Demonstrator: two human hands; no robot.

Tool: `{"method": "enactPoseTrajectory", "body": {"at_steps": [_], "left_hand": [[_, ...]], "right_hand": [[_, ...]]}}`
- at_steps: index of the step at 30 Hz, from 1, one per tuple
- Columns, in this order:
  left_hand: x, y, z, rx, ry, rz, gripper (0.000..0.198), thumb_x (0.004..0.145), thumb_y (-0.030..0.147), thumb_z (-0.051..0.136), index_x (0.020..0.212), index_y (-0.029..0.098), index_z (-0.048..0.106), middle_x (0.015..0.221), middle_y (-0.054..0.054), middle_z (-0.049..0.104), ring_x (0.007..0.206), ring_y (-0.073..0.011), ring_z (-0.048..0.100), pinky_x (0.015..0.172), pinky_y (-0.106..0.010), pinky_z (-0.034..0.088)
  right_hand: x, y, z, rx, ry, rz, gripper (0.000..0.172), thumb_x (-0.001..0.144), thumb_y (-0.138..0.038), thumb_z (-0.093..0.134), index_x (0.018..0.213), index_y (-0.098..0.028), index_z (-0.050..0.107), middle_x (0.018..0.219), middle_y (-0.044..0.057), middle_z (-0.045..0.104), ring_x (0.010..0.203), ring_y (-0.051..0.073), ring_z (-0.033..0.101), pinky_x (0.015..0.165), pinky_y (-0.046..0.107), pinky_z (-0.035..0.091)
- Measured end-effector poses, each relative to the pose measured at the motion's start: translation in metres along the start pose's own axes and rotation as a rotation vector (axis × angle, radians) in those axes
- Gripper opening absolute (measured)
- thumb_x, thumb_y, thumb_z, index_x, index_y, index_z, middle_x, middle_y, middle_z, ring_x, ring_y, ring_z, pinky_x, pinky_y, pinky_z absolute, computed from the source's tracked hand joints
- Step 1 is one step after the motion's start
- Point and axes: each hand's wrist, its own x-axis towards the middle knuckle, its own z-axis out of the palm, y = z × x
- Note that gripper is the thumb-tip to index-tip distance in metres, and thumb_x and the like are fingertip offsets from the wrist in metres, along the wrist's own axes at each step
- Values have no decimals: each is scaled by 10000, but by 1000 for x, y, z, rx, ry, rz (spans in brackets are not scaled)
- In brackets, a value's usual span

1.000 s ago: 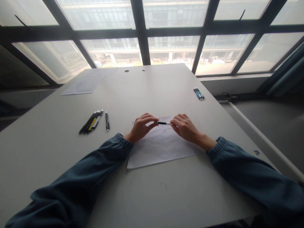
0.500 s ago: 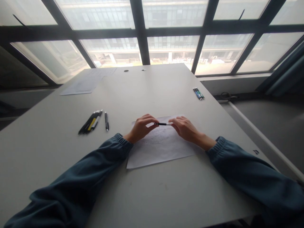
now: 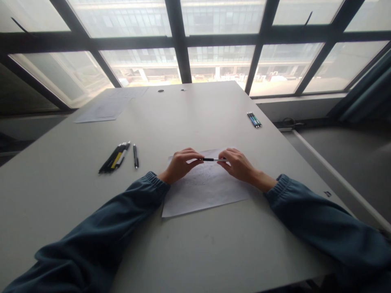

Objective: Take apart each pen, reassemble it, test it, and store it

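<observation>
A black and white pen (image 3: 209,159) is held level between my two hands, above a sheet of paper (image 3: 204,199). My left hand (image 3: 182,163) pinches its dark end between thumb and fingers. At the pale end, my right hand (image 3: 237,164) closes its thumb and fingertips on the pen; part of that end is hidden by the fingers. Faint dark marks show on the sheet below. Left of my left hand lies a single dark pen (image 3: 135,156), next to a row of several pens (image 3: 114,158), mostly black with one yellow and one white part.
Several blue and green pens (image 3: 254,119) lie near the right edge of the white table (image 3: 195,118). More papers (image 3: 102,108) are spread at the far left. A small dark mark (image 3: 327,194) sits by the right edge. Large windows (image 3: 140,65) stand beyond the table.
My right hand has slid slightly along the pen, and its fingers are curled more over the pale end. My left hand keeps its pinch. The view has shifted a little.
</observation>
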Motion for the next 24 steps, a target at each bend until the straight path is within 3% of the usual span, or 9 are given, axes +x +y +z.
{"method": "enactPoseTrajectory", "body": {"at_steps": [16, 24], "left_hand": [[1, 0, -1, -10, -28, 8, 150, 874, 270, 737, 1007, 215, 782, 887, -77, 767, 804, -168, 693, 759, -303, 575], [-1, -2, 1, 18, -10, -18, 151, 885, 295, 728, 988, 202, 788, 841, -70, 765, 741, -151, 685, 700, -270, 557]], "right_hand": [[1, -2, -2, -59, -45, -67, 174, 1017, -294, 510, 919, -184, 602, 847, 68, 697, 789, 197, 613, 770, 326, 402], [1, -1, -3, -88, 1, -94, 182, 1015, -306, 520, 909, -184, 605, 828, 59, 681, 768, 192, 583, 767, 325, 396]]}}
